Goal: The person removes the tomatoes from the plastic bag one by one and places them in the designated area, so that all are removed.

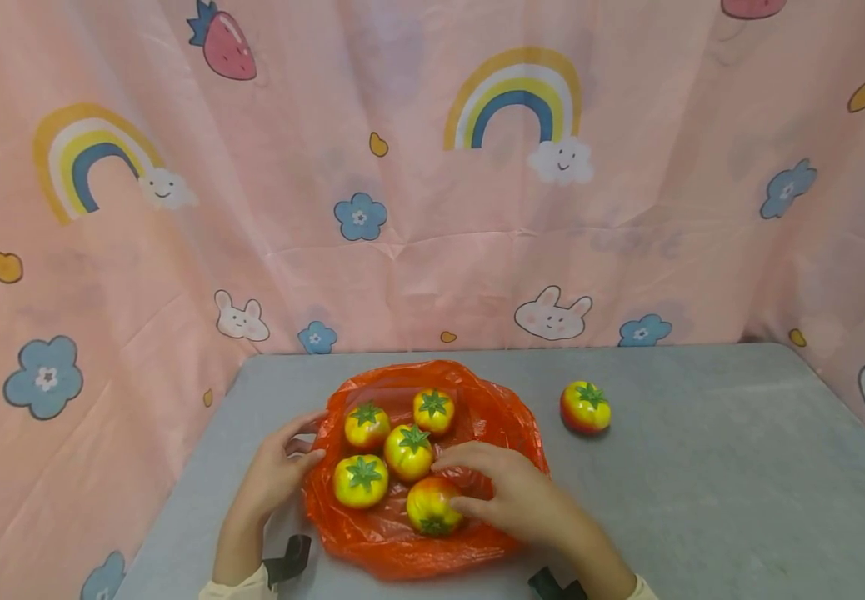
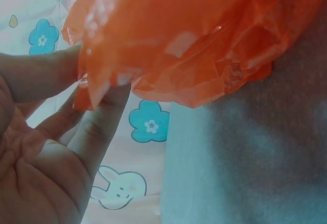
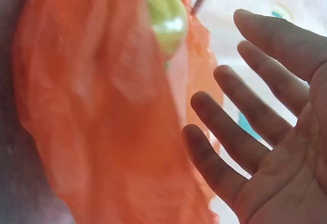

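A red-orange plastic bag [image 1: 477, 546] lies spread open on the table. Inside it sit several yellow-and-red tomatoes with green star-shaped tops, among them a tomato [image 1: 361, 482] at the left and a tilted tomato [image 1: 432, 504] at the front. My left hand [image 1: 277, 467] pinches the bag's left rim between thumb and fingers, as the left wrist view shows with the bag's edge [image 2: 102, 76]. Over the bag's right half is my right hand [image 1: 511, 492], its fingers spread and slightly bent, thumb beside the tilted tomato. In the right wrist view its palm [image 3: 286, 178] holds nothing.
Another tomato [image 1: 586, 408] stands on the grey table [image 1: 725, 467], to the right of the bag. A pink patterned curtain [image 1: 417, 183] hangs behind the table and along its sides. Dark wrist-camera mounts show at both wrists.
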Available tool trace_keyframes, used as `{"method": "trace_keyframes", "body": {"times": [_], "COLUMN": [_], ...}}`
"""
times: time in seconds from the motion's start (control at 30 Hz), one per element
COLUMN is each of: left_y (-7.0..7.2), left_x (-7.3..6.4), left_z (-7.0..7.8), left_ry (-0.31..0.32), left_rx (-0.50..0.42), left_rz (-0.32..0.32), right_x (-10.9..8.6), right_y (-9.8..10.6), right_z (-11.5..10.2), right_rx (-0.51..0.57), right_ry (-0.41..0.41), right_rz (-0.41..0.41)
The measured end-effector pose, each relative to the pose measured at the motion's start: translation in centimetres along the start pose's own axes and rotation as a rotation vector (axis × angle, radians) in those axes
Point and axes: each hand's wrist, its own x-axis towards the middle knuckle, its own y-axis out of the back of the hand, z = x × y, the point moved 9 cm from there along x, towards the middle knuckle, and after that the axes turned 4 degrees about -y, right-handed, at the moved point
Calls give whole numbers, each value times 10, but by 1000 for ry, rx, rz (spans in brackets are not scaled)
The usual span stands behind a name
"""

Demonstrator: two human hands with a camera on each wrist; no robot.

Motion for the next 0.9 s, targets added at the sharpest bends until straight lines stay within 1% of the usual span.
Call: {"method": "trace_keyframes", "body": {"times": [0.17, 0.27, 0.43, 0.6, 0.77, 0.9], "left_y": [0, 0, -1, -1, -1, 0], "left_x": [0, 0, 0, 0, 0, 0], "left_z": [0, 0, -1, -2, -1, -1], "left_ry": [-6, -5, -1, 9, 9, 4], "left_rx": [3, 4, 8, 8, 14, 18], "left_rz": [-1, -4, -2, 0, 5, 7], "right_x": [4, 4, 5, 6, 7, 8], "right_y": [-18, -25, -27, -26, -26, -27], "right_z": [6, 10, 18, 24, 27, 30], "right_rx": [-55, -92, -112, -122, -114, -85], "right_ry": [-34, -62, -109, -133, -159, -201], "right_rz": [-94, -125, -116, -103, -91, -84]}}
